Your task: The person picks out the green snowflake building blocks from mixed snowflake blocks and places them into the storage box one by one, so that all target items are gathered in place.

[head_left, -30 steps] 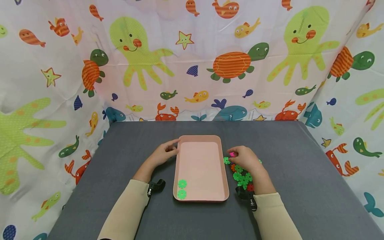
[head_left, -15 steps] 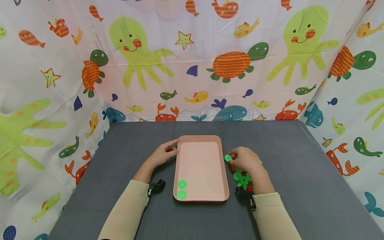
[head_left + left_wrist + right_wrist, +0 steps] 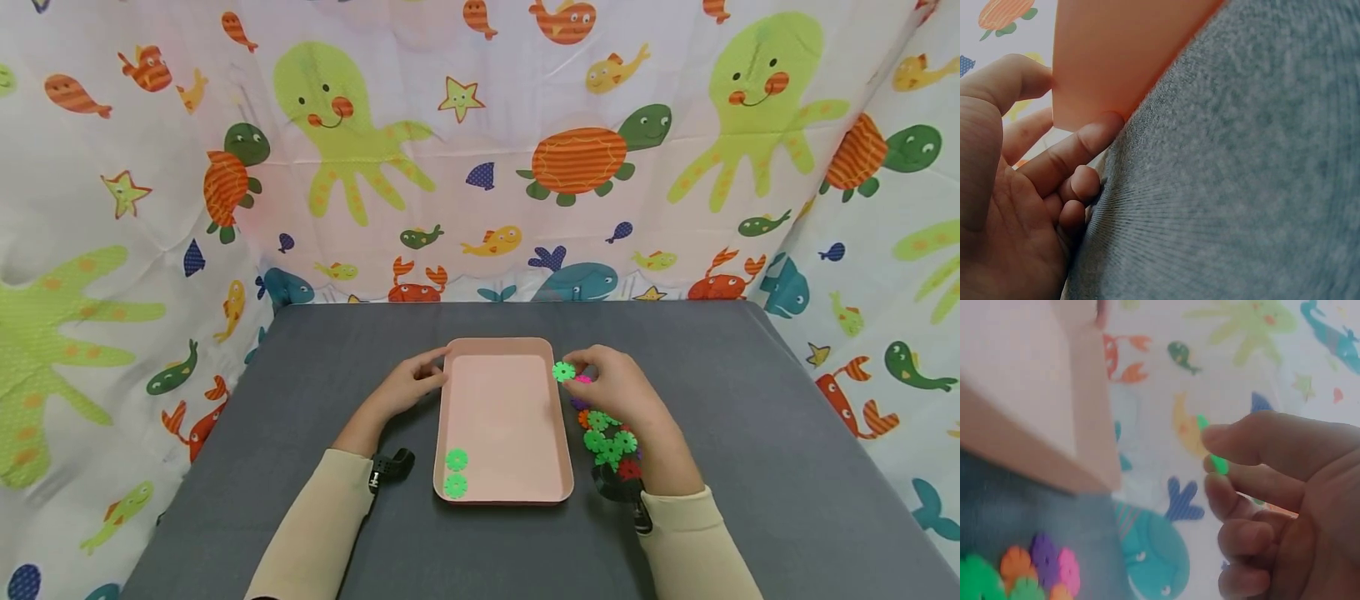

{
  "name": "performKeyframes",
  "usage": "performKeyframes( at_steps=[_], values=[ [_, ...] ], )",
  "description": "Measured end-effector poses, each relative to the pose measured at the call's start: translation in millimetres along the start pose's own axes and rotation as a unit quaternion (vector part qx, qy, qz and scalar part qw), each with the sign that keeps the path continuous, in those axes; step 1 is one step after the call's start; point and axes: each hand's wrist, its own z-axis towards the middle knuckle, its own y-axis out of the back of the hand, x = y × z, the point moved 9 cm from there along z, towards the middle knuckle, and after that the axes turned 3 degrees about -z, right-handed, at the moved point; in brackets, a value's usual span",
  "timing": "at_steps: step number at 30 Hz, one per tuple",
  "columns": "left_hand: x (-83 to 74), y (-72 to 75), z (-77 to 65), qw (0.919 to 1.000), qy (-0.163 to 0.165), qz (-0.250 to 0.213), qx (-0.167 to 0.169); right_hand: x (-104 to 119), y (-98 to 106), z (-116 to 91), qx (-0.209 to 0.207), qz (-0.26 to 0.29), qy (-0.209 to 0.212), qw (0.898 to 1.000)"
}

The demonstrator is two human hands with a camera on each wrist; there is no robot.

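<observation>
My right hand [image 3: 618, 387] pinches a green snowflake-shaped plastic disc [image 3: 563, 372] between thumb and fingertips, just over the right rim of a pink tray [image 3: 498, 417]. In the right wrist view the disc [image 3: 1217, 464] shows edge-on between the fingertips, and the other fingers are curled. My left hand [image 3: 408, 383] touches the tray's outer left side near the far corner. The left wrist view shows its fingertips against the tray wall [image 3: 1104, 69]. Two green discs [image 3: 456, 473] lie one behind the other in the tray's near left corner.
A loose pile of toothed discs [image 3: 606, 442], green, red, orange, purple and pink, lies right of the tray, partly under my right hand and wrist camera. The grey tabletop [image 3: 360, 342] ends at a sea-animal curtain [image 3: 480, 167] behind.
My right hand has picked a green disc from the pile and brought it up and left to the tray's right rim. The left hand and tray have stayed put.
</observation>
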Motion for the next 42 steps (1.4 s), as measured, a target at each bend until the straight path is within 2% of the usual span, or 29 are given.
performKeyframes(
  at_steps=[4, 9, 12, 15, 19, 22, 26, 32, 38, 42],
  values=[
    [0.9, 1.7, -1.5, 1.0000, 0.006, -0.002, -0.005, 19, -3, 1, -0.012, 0.041, 0.025, 0.999],
    [1.8, 2.5, -1.7, 1.0000, 0.002, -0.005, -0.007, 44, -15, 10, -0.005, 0.080, 0.045, 0.996],
    [2.3, 2.3, -2.0, 0.9999, 0.002, -0.006, -0.009, 59, -28, 15, 0.008, 0.100, 0.062, 0.993],
    [-3.2, 1.4, -4.0, 0.9999, 0.003, 0.001, -0.010, 76, -42, 22, 0.021, 0.111, 0.105, 0.988],
    [-2.7, 1.7, -3.3, 0.9999, 0.002, 0.003, -0.012, 91, -66, 29, 0.041, 0.097, 0.142, 0.984],
    [2.9, 3.0, -0.6, 0.9999, -0.001, -0.002, -0.011, 94, -86, 31, 0.064, 0.080, 0.117, 0.988],
    [1.8, 3.6, 0.2, 1.0000, -0.003, -0.001, -0.006, 97, -109, 28, 0.092, 0.060, 0.084, 0.990],
    [3.1, 4.7, 1.6, 1.0000, 0.002, 0.004, -0.005, 95, -139, 24, 0.104, 0.017, 0.040, 0.994],
    [1.3, 5.3, 0.1, 0.9999, 0.005, 0.005, -0.009, 85, -158, 22, 0.103, -0.054, -0.008, 0.993],
    [1.4, 4.0, -0.4, 0.9999, 0.007, 0.007, -0.009, 85, -161, 19, 0.103, -0.074, -0.008, 0.992]
  ],
)
